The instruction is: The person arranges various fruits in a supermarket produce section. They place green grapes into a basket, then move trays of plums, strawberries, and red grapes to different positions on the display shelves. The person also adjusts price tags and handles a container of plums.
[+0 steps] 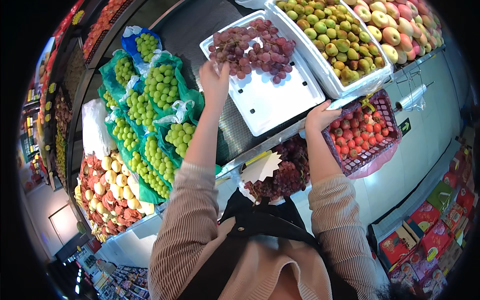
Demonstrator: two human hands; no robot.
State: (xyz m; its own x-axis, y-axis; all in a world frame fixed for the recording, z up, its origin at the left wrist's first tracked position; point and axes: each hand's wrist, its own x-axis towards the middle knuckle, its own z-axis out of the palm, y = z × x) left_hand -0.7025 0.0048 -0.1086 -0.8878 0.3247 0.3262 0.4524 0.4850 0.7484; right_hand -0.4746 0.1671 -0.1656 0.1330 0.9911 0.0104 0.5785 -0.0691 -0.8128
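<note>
A shallow white foam tray lies slanted on the black mesh display surface, with bunches of red grapes at its far end. My left hand is at the tray's left side, its fingertips at the lowest left grapes; their grip is blurred and partly hidden. At the tray's near right corner, my right hand touches the stand's metal front rail, beside a pale blue strip. How firmly its fingers close there is unclear. More dark red grapes sit below the rail between my forearms, next to a blank starburst card.
Green grapes in green bags fill the left side, with wrapped yellow fruit below. A foam box of jujubes adjoins the tray; apples lie beyond. A purple basket of red fruit hangs right, near a plastic-bag roll.
</note>
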